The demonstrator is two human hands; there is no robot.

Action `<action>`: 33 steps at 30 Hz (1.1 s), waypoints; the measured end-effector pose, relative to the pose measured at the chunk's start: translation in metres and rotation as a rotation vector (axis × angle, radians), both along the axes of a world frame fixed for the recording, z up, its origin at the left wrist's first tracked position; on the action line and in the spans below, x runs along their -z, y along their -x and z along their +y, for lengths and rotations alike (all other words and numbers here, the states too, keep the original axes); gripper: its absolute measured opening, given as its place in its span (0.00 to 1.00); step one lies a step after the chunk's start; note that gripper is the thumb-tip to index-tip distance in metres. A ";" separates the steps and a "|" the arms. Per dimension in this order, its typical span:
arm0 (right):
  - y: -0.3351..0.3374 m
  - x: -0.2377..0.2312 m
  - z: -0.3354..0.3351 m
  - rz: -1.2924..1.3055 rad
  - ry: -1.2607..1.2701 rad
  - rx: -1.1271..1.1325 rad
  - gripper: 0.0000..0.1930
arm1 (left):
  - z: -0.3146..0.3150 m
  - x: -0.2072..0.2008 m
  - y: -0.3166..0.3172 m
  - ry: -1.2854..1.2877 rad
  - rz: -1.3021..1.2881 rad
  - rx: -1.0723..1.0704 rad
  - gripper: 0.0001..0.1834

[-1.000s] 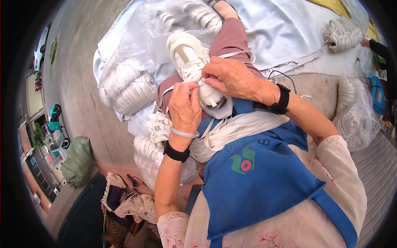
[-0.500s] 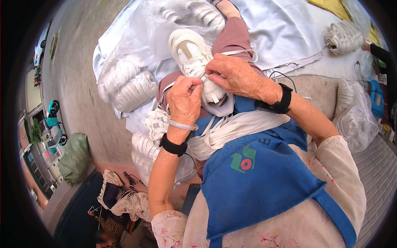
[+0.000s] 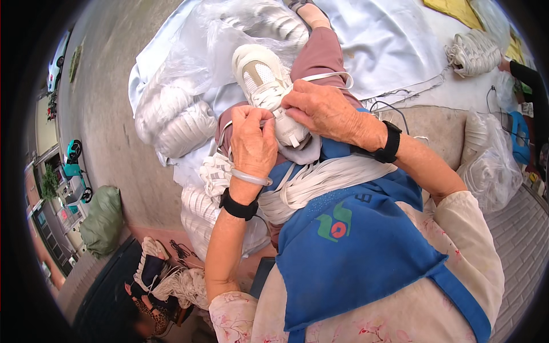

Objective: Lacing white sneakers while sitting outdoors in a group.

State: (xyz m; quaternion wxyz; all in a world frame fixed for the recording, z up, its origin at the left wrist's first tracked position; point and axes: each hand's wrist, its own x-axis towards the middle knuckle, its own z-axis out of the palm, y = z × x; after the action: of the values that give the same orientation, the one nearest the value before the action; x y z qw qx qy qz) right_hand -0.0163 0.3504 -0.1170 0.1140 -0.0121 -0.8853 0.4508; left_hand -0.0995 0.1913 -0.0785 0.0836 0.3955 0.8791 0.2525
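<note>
A white sneaker with a tan-and-mesh toe lies across my lap, toe pointing away and heel toward me. My left hand is closed at the left side of its lacing, fingertips pinched on a white shoelace. On the opposite side, my right hand pinches lace by the upper eyelets, and a loose loop of shoelace arcs out beyond it. The exact fingertip grip is partly hidden. Across my blue apron rests a thick bundle of white laces.
Plastic-wrapped white shoes sit to the left on a pale sheet. Another white shoe stack lies far right, near a person's dark sleeve. More bagged shoes stand at right. A green sack is at far left.
My hands have shifted slightly apart around the lacing, the right one a little upward. The sneaker has tilted slightly, its toe a bit lower in view.
</note>
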 end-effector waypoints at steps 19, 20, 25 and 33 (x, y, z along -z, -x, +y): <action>0.004 -0.005 0.000 -0.021 -0.079 -0.051 0.07 | -0.003 0.009 -0.006 -0.139 -0.133 -0.105 0.06; 0.005 -0.005 0.000 -0.013 -0.086 -0.060 0.07 | -0.003 0.009 -0.007 -0.160 -0.127 -0.109 0.06; 0.010 -0.008 0.008 -0.013 -0.197 -0.138 0.06 | -0.005 0.003 -0.007 -0.162 -0.202 -0.144 0.08; -0.003 -0.041 0.053 -0.016 0.021 -0.251 0.05 | -0.023 0.002 -0.016 -0.126 -0.259 -0.215 0.08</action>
State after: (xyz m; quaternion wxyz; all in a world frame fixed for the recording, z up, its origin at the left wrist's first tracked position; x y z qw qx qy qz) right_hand -0.0137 0.4031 -0.0756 0.0495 0.0943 -0.8759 0.4707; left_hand -0.0837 0.1681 -0.0800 0.1439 0.2679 0.8807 0.3632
